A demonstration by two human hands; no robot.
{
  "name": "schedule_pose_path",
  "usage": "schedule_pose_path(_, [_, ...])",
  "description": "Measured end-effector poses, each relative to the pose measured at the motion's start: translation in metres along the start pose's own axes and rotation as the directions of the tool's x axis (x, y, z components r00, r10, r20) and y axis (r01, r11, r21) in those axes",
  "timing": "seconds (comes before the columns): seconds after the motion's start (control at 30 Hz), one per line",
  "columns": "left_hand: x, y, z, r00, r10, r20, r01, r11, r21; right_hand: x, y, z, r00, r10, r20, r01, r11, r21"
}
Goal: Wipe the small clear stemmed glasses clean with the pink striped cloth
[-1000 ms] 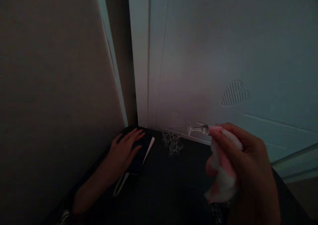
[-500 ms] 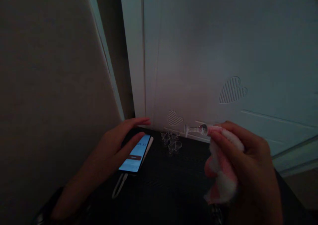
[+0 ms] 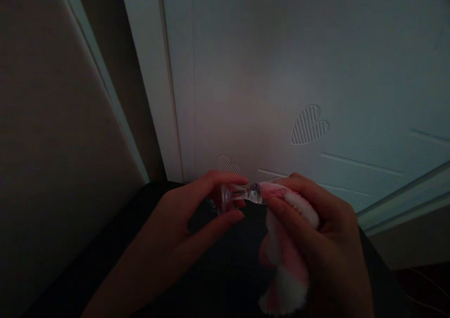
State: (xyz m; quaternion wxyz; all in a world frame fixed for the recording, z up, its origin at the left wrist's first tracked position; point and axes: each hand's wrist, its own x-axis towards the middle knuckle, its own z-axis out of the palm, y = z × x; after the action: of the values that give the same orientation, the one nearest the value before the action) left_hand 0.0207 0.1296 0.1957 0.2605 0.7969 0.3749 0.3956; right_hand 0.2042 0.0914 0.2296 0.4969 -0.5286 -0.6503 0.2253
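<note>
A small clear stemmed glass [image 3: 240,194] lies sideways in the air between my hands. A pink and white fluffy cloth [image 3: 288,266] wraps its right end and hangs down below. My right hand [image 3: 316,229] is closed on the cloth and the glass through it, thumb and fingers pinching. Around the flared foot at the glass's left end, my left hand [image 3: 197,215] has its fingers and thumb apart; whether a finger touches the glass I cannot tell. Other clear glassware [image 3: 213,204] shows faintly behind my left hand, mostly hidden.
The dark tabletop [image 3: 232,262] lies below my hands. A white panel [image 3: 246,98] with ribbed heart reliefs [image 3: 310,125] rises behind it. To the left stands a brownish wall [image 3: 63,135]. The light is dim.
My left hand has moved right, from over the phone to around the glass's foot. The glass and cloth have shifted left in view. The phone is no longer visible. The camera view has shifted.
</note>
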Motion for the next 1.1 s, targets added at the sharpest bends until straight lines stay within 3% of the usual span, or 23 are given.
schedule_pose_path(0.2, [0.006, 0.004, 0.004, 1.000, 0.001, -0.020, 0.000, 0.998, 0.056, 0.006, 0.003, -0.003, 0.994, 0.055, 0.099, -0.056, 0.998, 0.002])
schedule_pose_path(0.33, [0.005, 0.006, 0.002, 0.999, -0.011, -0.043, 0.013, 0.999, 0.041, 0.001, 0.005, -0.005, 0.991, 0.009, 0.130, -0.016, 0.999, 0.051])
schedule_pose_path(0.5, [0.003, 0.005, -0.002, 0.996, -0.010, -0.093, 0.001, 0.996, -0.090, -0.002, 0.006, -0.002, 0.975, -0.054, 0.214, 0.037, 0.996, 0.081])
schedule_pose_path(0.63, [0.002, 0.006, -0.007, 0.992, -0.002, -0.130, -0.007, 0.998, -0.069, -0.001, 0.003, 0.002, 0.966, -0.090, 0.244, 0.066, 0.992, 0.104])
schedule_pose_path(1.1, [0.002, -0.007, -0.009, 0.996, -0.086, -0.012, 0.085, 0.995, -0.055, -0.004, -0.002, 0.004, 0.960, -0.115, 0.254, 0.102, 0.993, 0.063])
